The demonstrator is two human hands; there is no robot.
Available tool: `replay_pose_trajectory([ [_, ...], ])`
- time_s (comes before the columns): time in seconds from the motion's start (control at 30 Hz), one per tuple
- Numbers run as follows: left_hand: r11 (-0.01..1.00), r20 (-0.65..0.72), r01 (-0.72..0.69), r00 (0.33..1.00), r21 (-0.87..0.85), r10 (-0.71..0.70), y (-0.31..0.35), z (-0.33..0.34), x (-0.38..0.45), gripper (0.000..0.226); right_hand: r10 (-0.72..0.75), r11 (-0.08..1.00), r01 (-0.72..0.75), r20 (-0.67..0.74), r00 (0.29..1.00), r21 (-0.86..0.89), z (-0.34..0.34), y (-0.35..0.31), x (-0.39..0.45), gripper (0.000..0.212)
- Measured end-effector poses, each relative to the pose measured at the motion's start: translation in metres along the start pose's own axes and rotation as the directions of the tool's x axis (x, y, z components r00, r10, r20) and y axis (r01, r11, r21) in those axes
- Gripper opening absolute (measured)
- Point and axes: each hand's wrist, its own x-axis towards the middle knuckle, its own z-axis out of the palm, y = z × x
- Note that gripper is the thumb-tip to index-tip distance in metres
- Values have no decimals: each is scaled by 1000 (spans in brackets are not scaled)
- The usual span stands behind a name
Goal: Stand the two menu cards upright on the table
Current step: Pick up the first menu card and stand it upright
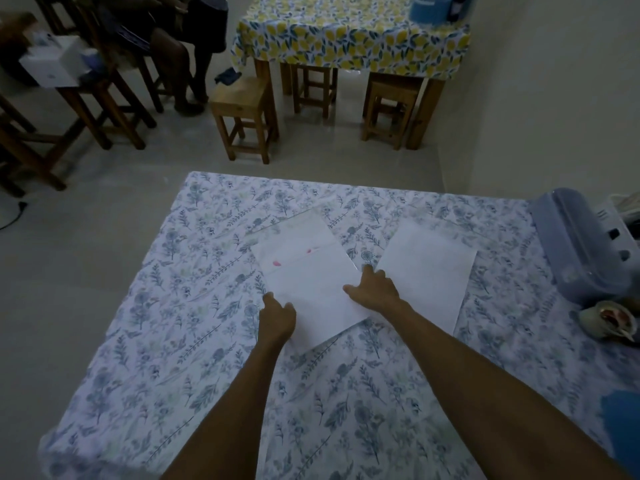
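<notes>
Two white menu cards lie flat on the table with the blue floral cloth [194, 341]. The left menu card [311, 282] is folded, with small pink marks near its crease. My left hand [277, 315] rests on its near left edge, fingers curled onto the paper. My right hand [375, 289] presses on its right edge, fingers spread. Whether either hand actually grips the card I cannot tell. The right menu card [429, 271] lies flat and untouched, just right of my right hand.
A clear plastic lidded box [581, 247] and a small bowl [609, 323] sit at the table's right edge. Beyond the far edge stand wooden stools [242, 116], a table with a lemon-print cloth [353, 39], and a seated person [166, 46] at the upper left.
</notes>
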Motion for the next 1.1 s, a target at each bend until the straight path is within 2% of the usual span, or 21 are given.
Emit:
replay_pose_trajectory([
  [0.13,999,45,-3,999,-43,5,-8,-27,-7,69,-20,997,14,88,996,70,-11,13,-12,53],
  [0.23,996,135,-89,987,1,88,-3,-52,-13,72,-63,967,41,81,995,252,-29,10,-30,51],
  [0.37,993,239,-103,964,-62,115,22,-90,-20,32,-139,900,109,41,989,422,-67,-11,-49,22],
  [0.43,989,236,-116,962,-91,134,38,-111,-28,15,-125,827,100,7,992,553,-86,-23,-63,27],
  [0.47,987,243,-116,960,-111,140,45,-121,-32,14,-118,776,85,13,993,625,-95,-28,-70,30],
  [0.53,979,280,-77,951,-189,129,59,-138,-36,23,-136,669,62,40,990,740,-107,-40,-83,29],
  [0.6,957,284,-39,951,-287,124,67,-151,-37,36,-147,618,57,43,988,784,-111,-51,-94,31],
  [0.7,932,194,-55,972,-359,132,74,-156,-36,62,-151,561,89,-4,989,823,-104,-67,-101,31],
  [0.77,915,135,-73,981,-398,137,77,-154,-34,69,-160,578,127,-41,986,806,-94,-75,-99,28],
  [0.9,899,75,-102,986,-425,147,81,-148,-31,76,-165,613,186,-106,981,768,-80,-86,-95,47],
  [1.0,896,30,-146,984,-419,175,84,-143,-32,69,-187,656,229,-140,972,719,-77,-87,-93,58],
  [1.1,886,-5,-181,980,-427,198,88,-141,-32,61,-214,647,243,-134,968,723,-78,-88,-85,63],
])
